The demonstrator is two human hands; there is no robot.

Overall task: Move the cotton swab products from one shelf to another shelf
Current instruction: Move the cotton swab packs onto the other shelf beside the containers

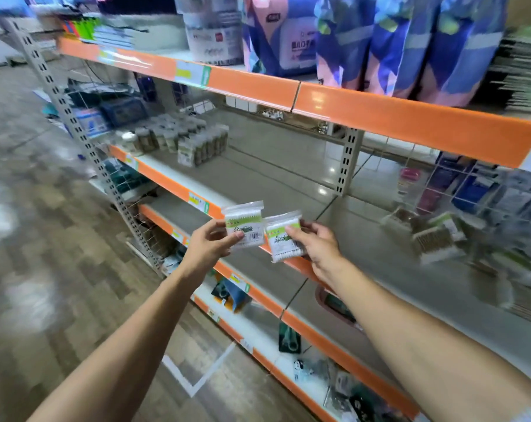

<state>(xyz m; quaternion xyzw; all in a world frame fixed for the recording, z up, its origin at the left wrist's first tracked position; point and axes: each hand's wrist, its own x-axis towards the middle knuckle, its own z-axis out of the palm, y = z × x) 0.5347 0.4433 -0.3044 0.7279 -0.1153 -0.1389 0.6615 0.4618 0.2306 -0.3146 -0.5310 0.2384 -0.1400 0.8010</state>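
My left hand pinches a small clear packet of cotton swabs with a green label, held upright in front of the orange shelf edge. Right beside it, my right hand holds a second, similar swab packet, tilted a little. Both packets hang in the air just before the middle shelf. A cluster of swab packs and jars stands at the left end of that shelf. More swab packs, blurred, lie on the shelf section to the right.
The upper shelf carries blue and pink bags and a white pack. Lower shelves hold small hanging items and price tags. A slotted metal upright marks the shelf's left end; wood-pattern floor lies to the left.
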